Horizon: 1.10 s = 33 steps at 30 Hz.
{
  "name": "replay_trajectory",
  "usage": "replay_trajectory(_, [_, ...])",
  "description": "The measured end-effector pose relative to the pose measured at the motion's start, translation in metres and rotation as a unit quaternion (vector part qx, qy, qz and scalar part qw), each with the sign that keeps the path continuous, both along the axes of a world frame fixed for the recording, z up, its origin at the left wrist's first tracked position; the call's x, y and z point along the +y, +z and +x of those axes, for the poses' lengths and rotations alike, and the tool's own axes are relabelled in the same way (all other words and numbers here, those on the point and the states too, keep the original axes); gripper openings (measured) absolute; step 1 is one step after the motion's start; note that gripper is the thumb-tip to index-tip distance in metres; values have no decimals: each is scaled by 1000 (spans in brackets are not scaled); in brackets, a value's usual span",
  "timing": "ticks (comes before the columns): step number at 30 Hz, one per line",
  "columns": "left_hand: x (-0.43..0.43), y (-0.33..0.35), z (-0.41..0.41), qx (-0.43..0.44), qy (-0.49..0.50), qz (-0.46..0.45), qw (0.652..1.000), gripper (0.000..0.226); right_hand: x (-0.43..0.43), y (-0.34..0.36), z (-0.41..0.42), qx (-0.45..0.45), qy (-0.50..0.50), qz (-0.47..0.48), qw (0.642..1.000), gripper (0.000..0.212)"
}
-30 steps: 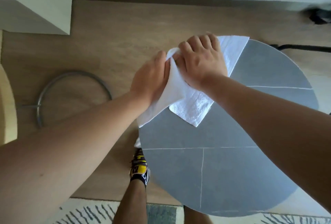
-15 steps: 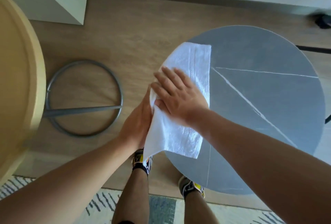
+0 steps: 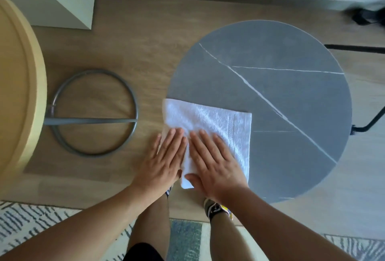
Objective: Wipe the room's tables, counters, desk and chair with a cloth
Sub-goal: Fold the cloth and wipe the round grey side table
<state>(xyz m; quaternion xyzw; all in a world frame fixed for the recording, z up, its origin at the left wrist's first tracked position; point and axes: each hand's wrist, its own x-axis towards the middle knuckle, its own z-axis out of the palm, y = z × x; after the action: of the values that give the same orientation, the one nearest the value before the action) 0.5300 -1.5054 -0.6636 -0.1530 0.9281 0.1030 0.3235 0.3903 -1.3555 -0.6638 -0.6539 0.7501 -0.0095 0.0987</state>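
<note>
A white terry cloth [image 3: 218, 121] lies folded on the near left part of a round grey table top [image 3: 291, 98] with thin white veins. Its left end hangs over the table's rim. My left hand [image 3: 164, 162] presses flat on that overhanging end, fingers together. Beside it, my right hand [image 3: 214, 167] lies flat on the cloth's near part, over the table top. The two hands almost touch.
A round wooden table top [image 3: 18, 85] fills the left edge, with its grey metal ring base [image 3: 93, 112] on the wood floor. A white cabinet [image 3: 62, 4] stands at the back left. A black metal leg [image 3: 370, 123] shows at the right. A patterned rug [image 3: 41, 225] lies near my feet.
Both hands have drawn the cloth from the table's far rim toward me along its left rim. The cloth now lies spread sideways, with both palms flat on it instead of gripping it.
</note>
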Motion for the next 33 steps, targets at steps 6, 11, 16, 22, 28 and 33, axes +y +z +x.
replay_trajectory(6, [32,8,-12,177,-90,-16,980,87,62,0,-10,14,-36,-26,999,83])
replay_trajectory(11, [61,8,-35,218,-221,-70,948,92,113,-7,-32,40,-19,-59,997,75])
replay_trajectory(16, [101,9,-72,214,-255,-62,941,105,161,-12,-65,45,-48,-82,994,84])
replay_trajectory(22, [139,8,-135,236,-274,-68,930,100,200,-22,-105,40,-116,-111,986,94])
replay_trajectory(28, [143,0,-193,284,-322,-57,901,92,212,-33,-132,16,-145,-145,979,98])
replay_trajectory(33, [139,-6,-241,317,-337,-47,885,75,203,-34,-147,-86,-257,-185,945,83])
